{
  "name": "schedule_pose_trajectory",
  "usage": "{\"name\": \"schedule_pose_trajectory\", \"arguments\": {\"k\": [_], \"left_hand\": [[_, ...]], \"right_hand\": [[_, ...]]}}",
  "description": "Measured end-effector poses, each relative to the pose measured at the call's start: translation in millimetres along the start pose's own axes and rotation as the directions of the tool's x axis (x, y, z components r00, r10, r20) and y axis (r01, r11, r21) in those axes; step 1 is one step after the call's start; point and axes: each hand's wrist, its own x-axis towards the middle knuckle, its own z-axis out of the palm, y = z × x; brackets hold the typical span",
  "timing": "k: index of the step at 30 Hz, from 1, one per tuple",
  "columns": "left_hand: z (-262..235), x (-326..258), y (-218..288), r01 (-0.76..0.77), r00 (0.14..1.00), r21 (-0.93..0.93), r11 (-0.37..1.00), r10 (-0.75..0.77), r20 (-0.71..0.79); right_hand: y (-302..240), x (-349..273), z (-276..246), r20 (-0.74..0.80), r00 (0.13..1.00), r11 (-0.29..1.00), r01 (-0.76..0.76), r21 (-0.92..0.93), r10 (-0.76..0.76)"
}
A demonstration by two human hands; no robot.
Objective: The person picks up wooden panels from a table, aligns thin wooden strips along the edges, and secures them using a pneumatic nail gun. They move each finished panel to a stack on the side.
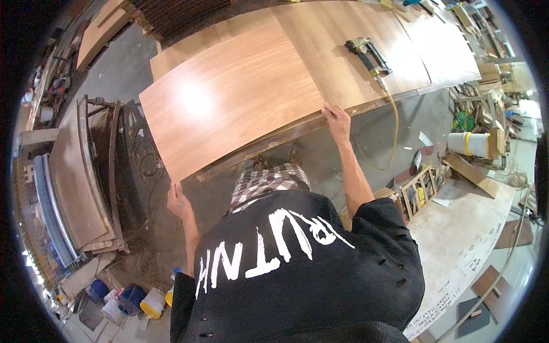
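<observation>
A large brown wood-veneer sheet (pixel 229 100) lies tilted over the near edge of a long workbench (pixel 343 40) covered with similar panels. My left hand (pixel 178 201) grips the sheet's near left corner from below. My right hand (pixel 336 118) holds the sheet's near right corner at the bench edge. Both arms reach out from my black lettered shirt (pixel 297 268).
A yellow-and-black nail gun (pixel 369 55) with a yellow hose (pixel 394 126) rests on the bench to the right. Curved panels stacked on a rack (pixel 80 177) stand at left. Buckets and cans (pixel 134 300) sit on the floor. A pale board (pixel 463 234) and wood offcuts lie at right.
</observation>
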Motion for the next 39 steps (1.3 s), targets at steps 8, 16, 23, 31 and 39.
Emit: {"name": "schedule_pose_trajectory", "arguments": {"k": [8, 16, 23, 31, 39], "left_hand": [[-7, -1, 8, -0.019, 0.999, 0.064, 0.998, 0.016, 0.038], [-9, -2, 10, -0.051, 0.999, 0.145, 0.988, 0.05, 0.013], [-25, 13, 38, -0.077, 0.977, 0.151, 0.985, 0.044, 0.211], [186, -8, 298, -0.473, 0.829, -0.227, 0.851, 0.518, 0.211], [273, -25, 367, -0.438, 0.818, 0.138, 0.888, 0.33, 0.471]], "right_hand": [[-5, -21, 0, -0.099, 0.949, 0.942, 0.278, -0.19, -0.3], [-4, -17, 3, -0.088, 0.947, 0.909, 0.266, -0.321, -0.309], [-5, -16, -8, -0.045, 0.963, 0.929, 0.243, -0.279, -0.265], [-8, -12, -5, -0.004, 0.939, 0.927, 0.338, -0.16, -0.343], [3, 43, -61, 0.354, 0.847, 0.821, 0.499, -0.277, -0.396]]}}
